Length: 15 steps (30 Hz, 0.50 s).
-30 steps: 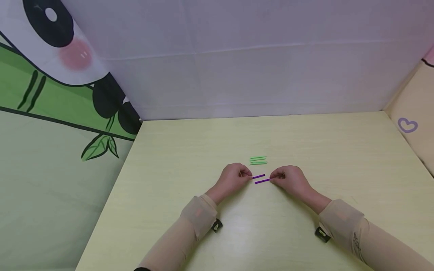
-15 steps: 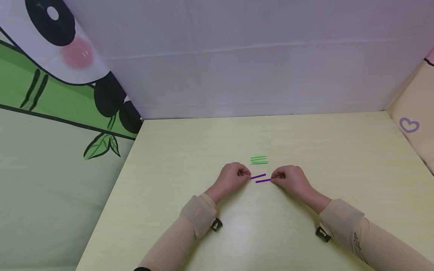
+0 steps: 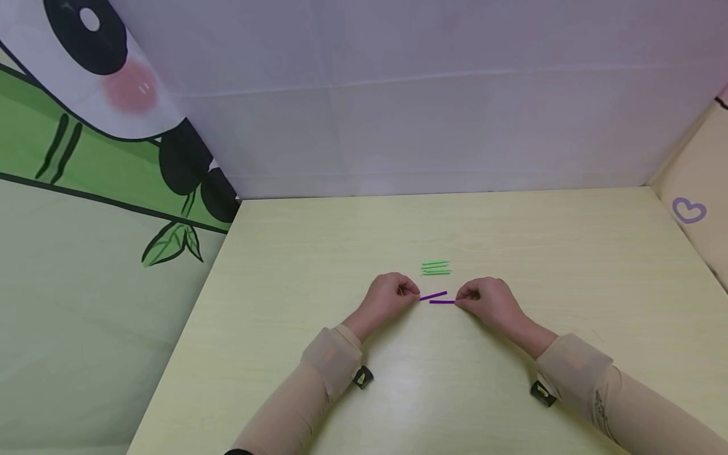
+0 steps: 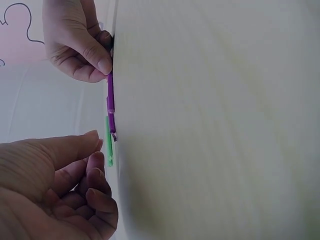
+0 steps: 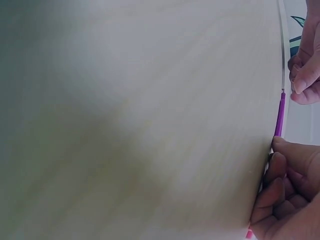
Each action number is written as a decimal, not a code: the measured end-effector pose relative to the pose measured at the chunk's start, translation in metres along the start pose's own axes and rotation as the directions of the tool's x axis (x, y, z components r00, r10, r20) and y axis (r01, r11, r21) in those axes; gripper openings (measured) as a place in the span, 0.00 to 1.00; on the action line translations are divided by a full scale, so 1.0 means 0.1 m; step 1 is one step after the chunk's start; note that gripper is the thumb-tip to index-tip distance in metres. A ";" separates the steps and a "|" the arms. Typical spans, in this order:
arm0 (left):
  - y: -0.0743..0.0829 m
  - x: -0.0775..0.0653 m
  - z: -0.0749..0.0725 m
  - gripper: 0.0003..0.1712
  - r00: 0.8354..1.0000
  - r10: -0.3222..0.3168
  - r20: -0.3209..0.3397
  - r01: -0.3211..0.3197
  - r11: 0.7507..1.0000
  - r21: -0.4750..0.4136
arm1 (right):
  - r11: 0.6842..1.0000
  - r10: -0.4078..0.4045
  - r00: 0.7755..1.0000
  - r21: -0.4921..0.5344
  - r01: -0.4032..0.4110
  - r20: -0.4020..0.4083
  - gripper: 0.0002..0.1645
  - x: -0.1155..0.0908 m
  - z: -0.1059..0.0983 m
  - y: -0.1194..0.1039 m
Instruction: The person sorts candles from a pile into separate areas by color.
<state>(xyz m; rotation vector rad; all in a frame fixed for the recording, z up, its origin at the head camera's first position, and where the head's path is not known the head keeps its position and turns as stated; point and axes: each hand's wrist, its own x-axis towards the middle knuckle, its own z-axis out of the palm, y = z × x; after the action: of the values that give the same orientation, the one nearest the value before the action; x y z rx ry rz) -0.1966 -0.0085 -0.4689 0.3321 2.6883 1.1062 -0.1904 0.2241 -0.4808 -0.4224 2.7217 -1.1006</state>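
Note:
Two thin purple sticks lie near the middle of the table. My right hand [image 3: 488, 303] pinches the right end of the nearer purple stick [image 3: 442, 302] between thumb and fingers. The farther purple stick [image 3: 434, 296] slants slightly, its left end by the fingertips of my left hand [image 3: 392, 296]. In the left wrist view, a small gap shows between the left fingertips and the end of the purple stick [image 4: 112, 122]; those fingers are loosely curled. Several green sticks [image 3: 435, 273] lie in a row just beyond the purple ones.
The pale wooden table [image 3: 318, 246] meets a light cloth wall [image 3: 398, 139] at its back edge. Printed cloths hang at left and right. A small pinkish-red thing [image 5: 249, 233] shows below the right hand in the right wrist view; its kind is unclear.
The nearer purple stick has turned from a slant to nearly level, held in my right hand. My left hand has drawn slightly left, showing more of the farther stick.

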 end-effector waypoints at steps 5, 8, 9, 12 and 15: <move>-0.01 0.00 0.00 0.03 1.000 -0.012 0.007 0.012 1.000 -0.005 | 1.000 -0.005 1.000 -0.013 0.005 0.003 0.03 0.00 0.00 -0.01; -0.01 0.00 0.00 0.03 1.000 -0.014 0.007 0.014 1.000 -0.003 | 1.000 -0.011 1.000 -0.015 0.011 0.003 0.03 -0.01 0.00 -0.01; -0.02 0.00 0.00 0.03 1.000 -0.013 0.008 0.013 1.000 -0.001 | 1.000 -0.011 1.000 -0.014 0.011 0.002 0.03 -0.01 0.00 -0.02; -0.03 0.01 0.01 0.02 1.000 -0.011 0.011 0.010 1.000 0.004 | 1.000 -0.020 1.000 -0.016 0.020 0.003 0.02 -0.01 0.00 -0.01; -0.04 0.01 0.02 0.02 1.000 -0.009 0.012 0.009 1.000 0.007 | 1.000 -0.008 1.000 -0.022 0.009 0.006 0.03 -0.01 0.01 -0.01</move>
<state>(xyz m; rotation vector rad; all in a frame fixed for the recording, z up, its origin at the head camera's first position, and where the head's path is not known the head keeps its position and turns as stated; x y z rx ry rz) -0.1979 -0.0094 -0.4729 0.3272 2.6808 1.0892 -0.1893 0.2235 -0.4809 -0.4403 2.7319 -1.0702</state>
